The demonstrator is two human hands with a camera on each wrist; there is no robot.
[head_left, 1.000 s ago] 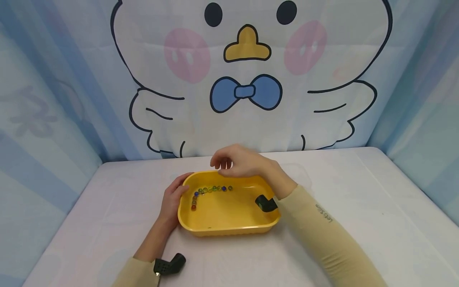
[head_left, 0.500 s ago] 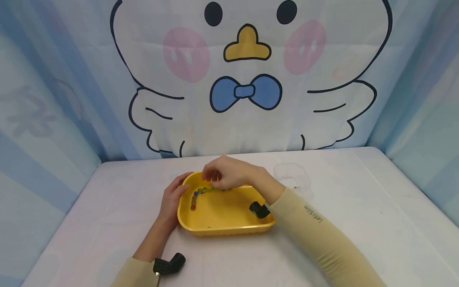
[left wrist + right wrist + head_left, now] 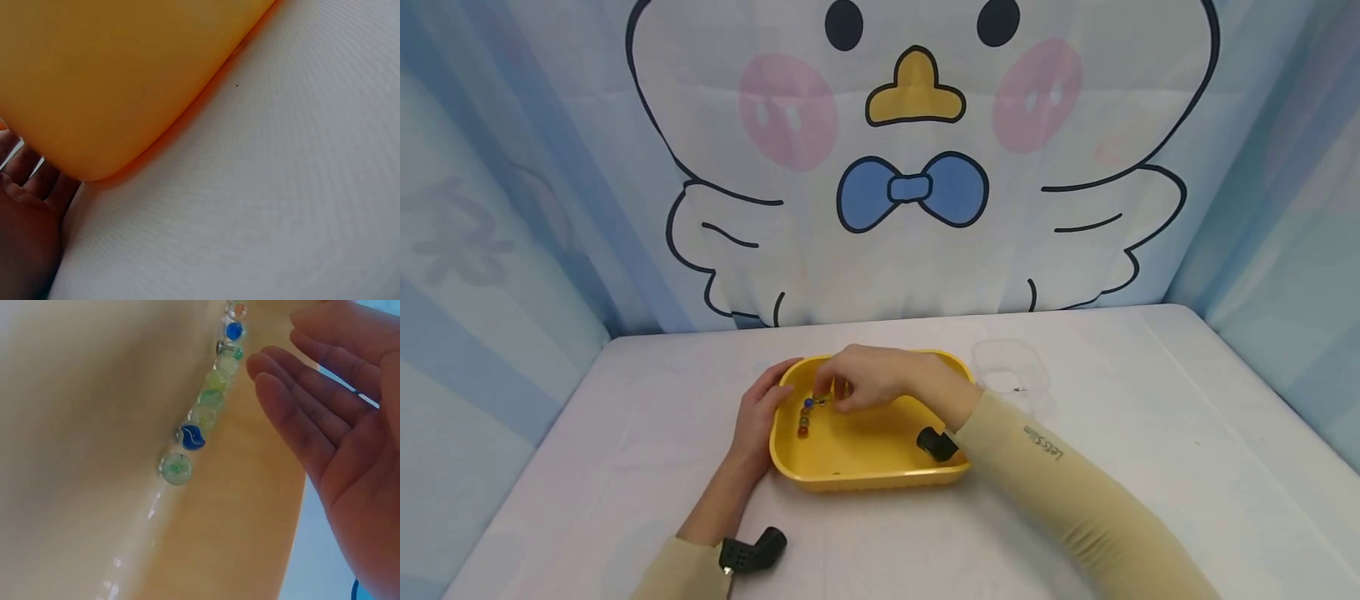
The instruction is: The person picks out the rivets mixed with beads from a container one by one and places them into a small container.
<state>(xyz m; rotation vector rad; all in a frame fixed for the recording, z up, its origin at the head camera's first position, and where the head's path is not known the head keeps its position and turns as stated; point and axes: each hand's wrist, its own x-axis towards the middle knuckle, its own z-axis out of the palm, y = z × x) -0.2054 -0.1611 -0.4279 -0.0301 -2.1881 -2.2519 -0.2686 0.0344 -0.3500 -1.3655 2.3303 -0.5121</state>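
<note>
A yellow tray (image 3: 865, 450) sits on the white table. My left hand (image 3: 756, 427) grips its left end, thumb over the rim and fingers along the outside wall, as in the left wrist view, where the fingers (image 3: 42, 178) lie against the tray. Inside, several glass marbles (image 3: 176, 469) line the far and left edges, green, blue, yellowish and reddish. A small shiny metal piece (image 3: 221, 347) lies among them. Over the far-left part of the tray hovers my right hand (image 3: 874, 377), fingers slightly bent, holding nothing visible and hiding part of the marble row.
Behind the tray's right corner stands a clear plastic box (image 3: 1011, 360) with a tiny dark item (image 3: 1018, 389) near its front. A printed curtain (image 3: 917, 267) hangs behind the table's far edge. Black wrist cameras (image 3: 754, 552) are worn on both arms.
My right hand has moved from above the far rim down and left into the tray, towards the marbles. The clear box has come into view. My left hand stays on the tray.
</note>
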